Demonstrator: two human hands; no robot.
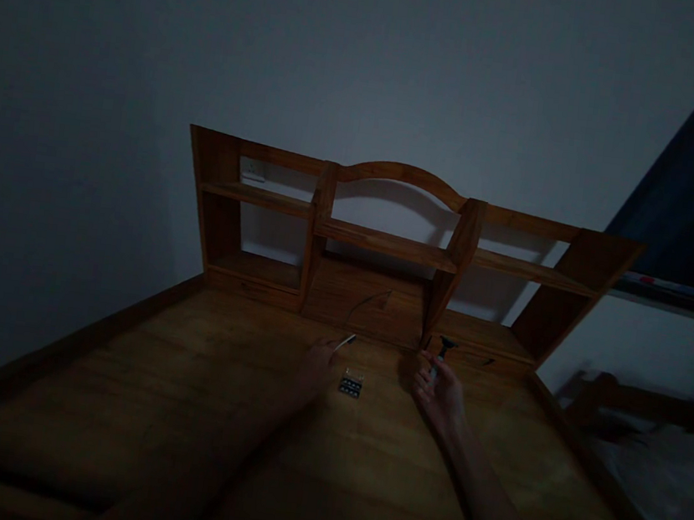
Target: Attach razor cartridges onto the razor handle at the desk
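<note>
razor (441,355), t-shaped, sits in right hand (441,396) above wooden desk (372,466).

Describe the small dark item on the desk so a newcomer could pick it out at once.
Find the wooden desk in front of the shelf unit. On it, between the left hand and right hand, lies a small dark item, rectangular, with rows of pale spots. Unlike the thin pale stick and the T-shaped tool, it is held by neither hand.

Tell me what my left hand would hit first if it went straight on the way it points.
Your left hand, with the thin white-handled item leading, would probably meet the lower middle panel of the wooden shelf first, though depth is hard to judge in this dim view.
</note>
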